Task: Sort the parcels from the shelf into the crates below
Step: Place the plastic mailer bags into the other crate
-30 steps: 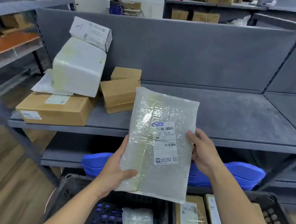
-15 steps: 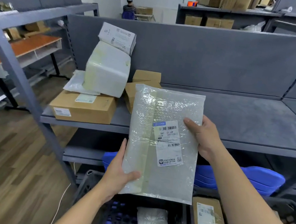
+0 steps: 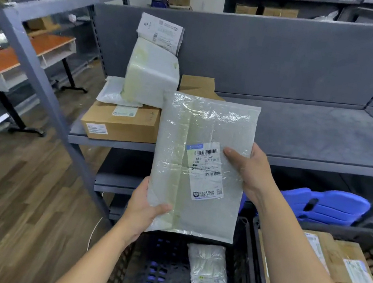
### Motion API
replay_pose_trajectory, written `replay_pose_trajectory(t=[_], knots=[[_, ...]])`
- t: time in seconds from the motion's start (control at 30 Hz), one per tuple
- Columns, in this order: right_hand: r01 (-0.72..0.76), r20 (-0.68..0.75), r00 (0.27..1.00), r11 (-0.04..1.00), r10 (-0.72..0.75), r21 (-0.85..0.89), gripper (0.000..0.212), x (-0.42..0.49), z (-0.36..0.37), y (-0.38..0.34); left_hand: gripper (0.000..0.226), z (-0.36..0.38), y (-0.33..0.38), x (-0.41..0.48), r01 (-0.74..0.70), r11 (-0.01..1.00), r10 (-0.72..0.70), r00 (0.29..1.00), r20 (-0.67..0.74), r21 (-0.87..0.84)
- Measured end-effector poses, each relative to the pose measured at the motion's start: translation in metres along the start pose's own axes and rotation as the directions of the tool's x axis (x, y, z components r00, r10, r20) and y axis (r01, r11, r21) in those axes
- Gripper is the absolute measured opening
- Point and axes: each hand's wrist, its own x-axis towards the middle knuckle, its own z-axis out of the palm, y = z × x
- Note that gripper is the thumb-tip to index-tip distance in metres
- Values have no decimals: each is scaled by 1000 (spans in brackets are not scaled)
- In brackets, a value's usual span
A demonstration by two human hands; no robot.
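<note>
- While both hands hold it upright, the mailer (image 3: 200, 168) hangs in the air in front of the shelf (image 3: 315, 137) edge and above the left crate (image 3: 162, 255), with its label (image 3: 205, 171) facing the camera.
- The left hand (image 3: 145, 208) grips the mailer's lower left corner, thumb across the front and fingers behind.
- The right hand (image 3: 249, 173) clamps the mailer's right edge, thumb pressed on the front just beside the label; its fingers are hidden behind.
- The left crate is black and holds one white parcel (image 3: 207, 279) lying along its right wall.
- The right crate (image 3: 337, 229) stands just beside it and holds several labelled cartons (image 3: 344, 264).
- On the shelf's left end sits a flat brown box (image 3: 124, 124), bearing a thin white bag (image 3: 113, 90) and a bulky white bundle (image 3: 152, 72).
- A printed packet (image 3: 160, 32) rests on the bundle against the back panel.
- A small box (image 3: 196, 85) shows partly behind the mailer.
- Blue plastic (image 3: 331, 206) is stacked under the shelf, behind the right crate.
- A desk (image 3: 24, 49) stands at far left.
</note>
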Motion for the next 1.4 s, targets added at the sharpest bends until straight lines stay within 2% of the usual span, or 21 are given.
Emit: replay_pose_trajectory(t=[0.2, 0.4, 0.83, 0.9, 1.0, 1.03, 1.13, 1.2, 1.3, 1.4], knots=[[46, -15, 999, 999, -46, -17, 30, -20, 18, -1, 83, -12, -3, -13, -19, 1000, 19, 1000, -12, -25], [69, 13, 998, 996, -68, -48, 32, -26, 28, -1, 64, -20, -9, -19, -5, 1000, 6, 999, -47, 14], [58, -15, 998, 996, -59, -71, 33, -29, 40, 12, 63, -30, -6, -31, 3, 1000, -4, 999, -44, -20], [61, -42, 997, 992, -66, -107, 41, -30, 43, 14, 62, -31, -4, -35, -16, 1000, 16, 998, -55, -4], [57, -82, 994, 977, -76, -207, 67, -32, 48, 24, 61, -27, 3, -38, -80, 995, 87, 988, -126, 54], [55, -71, 995, 975, -72, -216, 69, -33, 50, 30, 60, -25, 5, -39, -99, 993, 108, 983, -150, 67], [50, -29, 998, 970, -59, -237, 50, -35, 51, 48, 61, -23, 12, -38, -115, 992, 124, 972, -199, 59], [5, 14, 1000, 986, -3, -164, 44, -37, 48, 54, 61, -27, 17, -37, -109, 994, 112, 972, -206, 25], [-65, 114, 991, 994, 75, -93, 53, -37, 45, 57, 60, -33, 28, -35, -130, 991, 131, 971, -200, 20], [-73, 142, 987, 997, 77, -37, 56, -34, 50, 54, 59, -38, 37, -33, -149, 988, 140, 974, -180, -35]])
